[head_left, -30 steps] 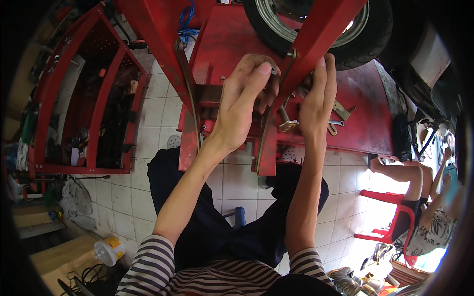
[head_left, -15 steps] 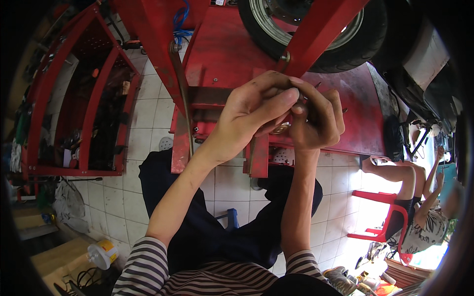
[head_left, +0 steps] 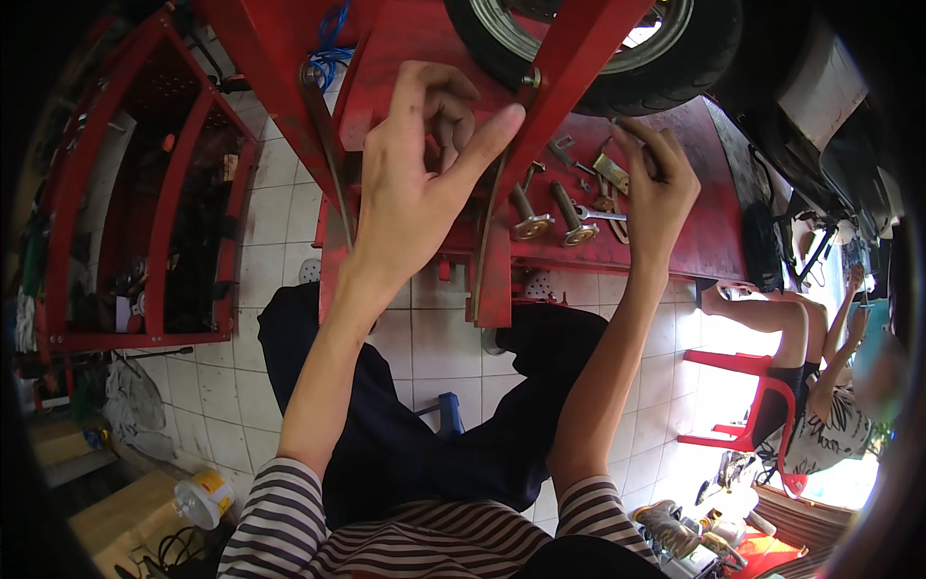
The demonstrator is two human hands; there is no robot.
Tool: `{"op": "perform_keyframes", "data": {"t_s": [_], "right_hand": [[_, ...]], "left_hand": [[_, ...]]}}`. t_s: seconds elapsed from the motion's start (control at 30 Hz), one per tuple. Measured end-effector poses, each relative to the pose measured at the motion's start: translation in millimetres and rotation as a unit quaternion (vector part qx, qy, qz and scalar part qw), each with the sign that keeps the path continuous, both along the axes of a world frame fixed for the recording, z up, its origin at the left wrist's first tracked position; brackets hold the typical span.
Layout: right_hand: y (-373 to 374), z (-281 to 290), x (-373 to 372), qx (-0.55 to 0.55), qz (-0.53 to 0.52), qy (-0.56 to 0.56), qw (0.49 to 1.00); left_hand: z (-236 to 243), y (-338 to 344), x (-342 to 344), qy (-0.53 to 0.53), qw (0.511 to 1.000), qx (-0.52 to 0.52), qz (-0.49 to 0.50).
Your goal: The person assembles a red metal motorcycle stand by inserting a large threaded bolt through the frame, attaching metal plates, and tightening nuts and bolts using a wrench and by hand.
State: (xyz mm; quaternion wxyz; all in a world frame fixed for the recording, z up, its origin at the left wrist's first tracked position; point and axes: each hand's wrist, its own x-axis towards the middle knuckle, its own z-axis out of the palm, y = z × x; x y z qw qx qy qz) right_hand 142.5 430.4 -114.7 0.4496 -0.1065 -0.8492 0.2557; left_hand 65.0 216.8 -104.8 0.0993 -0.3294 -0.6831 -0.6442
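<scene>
Overlapping the tyre [head_left: 666, 89], a red post [head_left: 577, 66] flanks the left hand [head_left: 410, 188].

Shirt [head_left: 434, 540]: dark/off-white stripes, sleeves [head_left: 277, 521] short, ending near the elbows, stripes running around them. Forearms [head_left: 323, 396] bare, left hand [head_left: 415, 198] and right hand [head_left: 666, 198] too. Trousers [head_left: 395, 463] very dark navy, loose, plain. Shoes [head_left: 538, 285] pale, partly hidden, toe tops dotted with holes.

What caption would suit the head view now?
Bare left hand by a red frame, right hand over a red bench; wrench and black tyre nearby.
</scene>
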Motion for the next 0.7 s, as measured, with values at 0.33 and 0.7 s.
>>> {"op": "perform_keyframes", "data": {"t_s": [0.33,0.7], "right_hand": [[41.8,-56.0,-4.9,-0.008,-0.122,-0.368,0.922],[17.6,-37.2,-18.7,0.014,-0.115,-0.096,0.989]], "left_hand": [[-14.6,2.9,-4.6,0.169,0.965,-0.197,0.041],[-23.7,12.4,-2.0,0.122,0.979,-0.160,0.041]]}}
